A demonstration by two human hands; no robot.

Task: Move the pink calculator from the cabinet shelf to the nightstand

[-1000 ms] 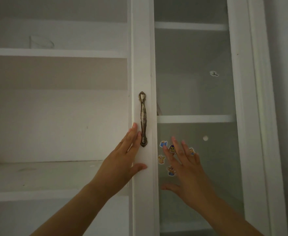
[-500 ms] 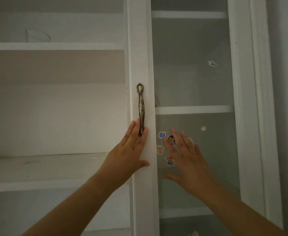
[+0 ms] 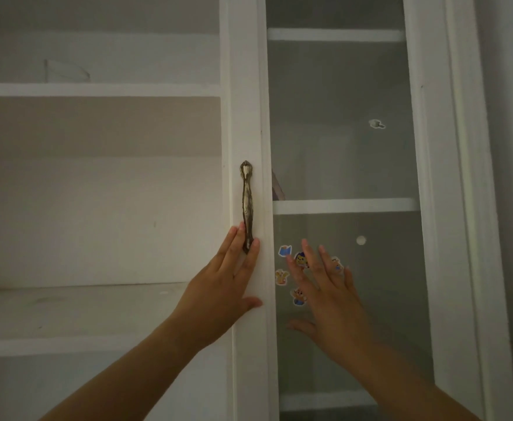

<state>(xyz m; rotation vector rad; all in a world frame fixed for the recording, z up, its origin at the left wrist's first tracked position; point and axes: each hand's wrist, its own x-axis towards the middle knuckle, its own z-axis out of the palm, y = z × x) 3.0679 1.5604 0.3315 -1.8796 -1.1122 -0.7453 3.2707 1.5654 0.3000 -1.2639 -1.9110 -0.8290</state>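
Note:
A white cabinet door (image 3: 246,117) with a glass pane (image 3: 340,132) stands in front of me. My left hand (image 3: 225,287) lies flat against the door's left frame, fingertips at the bottom end of the bronze handle (image 3: 246,205). My right hand (image 3: 328,302) is spread open against the glass, over some small cartoon stickers (image 3: 282,276). Neither hand holds anything. Just above the shelf board (image 3: 346,205), a thin pinkish edge (image 3: 278,186) shows behind the glass; I cannot tell what it is. The nightstand is out of view.
To the left are open white shelves (image 3: 97,89) with a faint pale object (image 3: 67,71) on the upper one. A white cabinet side frame (image 3: 449,177) and the wall lie to the right.
My left hand slid up the door frame until its fingertips reached the handle's bottom end. My right hand stayed spread on the glass. The view shifted slightly.

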